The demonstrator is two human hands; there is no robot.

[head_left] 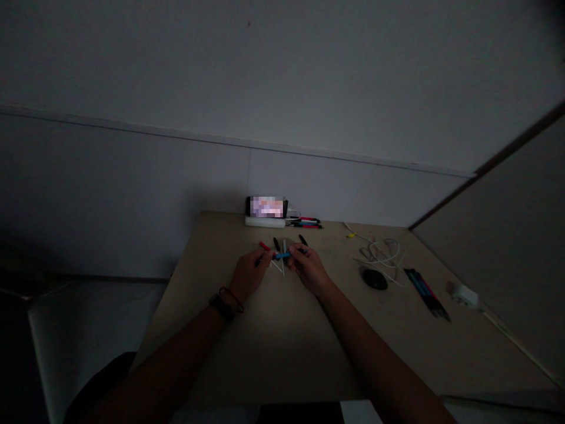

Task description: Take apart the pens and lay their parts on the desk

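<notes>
Over the desk my left hand (252, 272) and my right hand (309, 268) meet at a blue pen (282, 255), held level between them. The left fingers pinch its left end and the right fingers grip its right end. Around and beneath the hands lie loose pen parts: a red piece (264, 246), a black piece (276, 243), another black piece (303, 239) and some thin white sticks (283, 268). The fingers partly hide these parts. A dark watch and a band circle my left wrist.
A lit phone (266, 207) leans on a white block (265, 222) by the wall, with several pens (306, 224) beside it. To the right are a white cable (388, 253), a black mouse (374, 278), a row of pens (426, 292) and a white power socket (465, 295).
</notes>
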